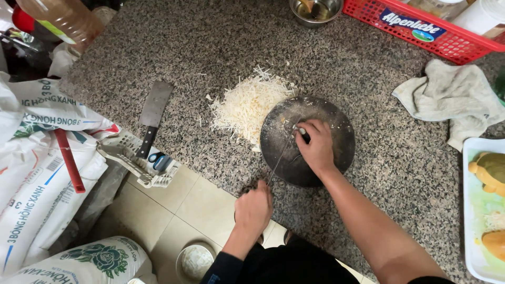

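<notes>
We are working on a big speckled stone counter (210, 42), rough-looking and grey. Far to the left of our hands, large white sacks (37, 173) are leaning, with a red stick (69, 162) lying on them. Far up and to the right of our hands, a red plastic basket (421, 29) is sitting, and a crumpled pale cloth (452, 97) is lying below it. A white tray (473, 210) with yellow and green food is resting well to the right of our right arm.

Under our right hand (315, 147) a round dark cutting board (336, 131) is lying flat, dusted with pale crumbs. Just to the left of that hand, a pile of thin pale shreds (247, 105) is spilling off the board onto the counter. Nothing is standing between our hands and the pile.

Our right hand is pressing down on the board, fingers curled tight over a small piece that we cannot see well. Our left hand (253, 208) is closed around the handle of a thin knife (280, 158), and its blade is reaching up to the right hand's fingers.

Well to the left of the left hand, a flat steel cleaver (153, 113) with a dark handle is lying alone. A small shiny metal bowl (315, 10) is sitting far above both hands.
</notes>
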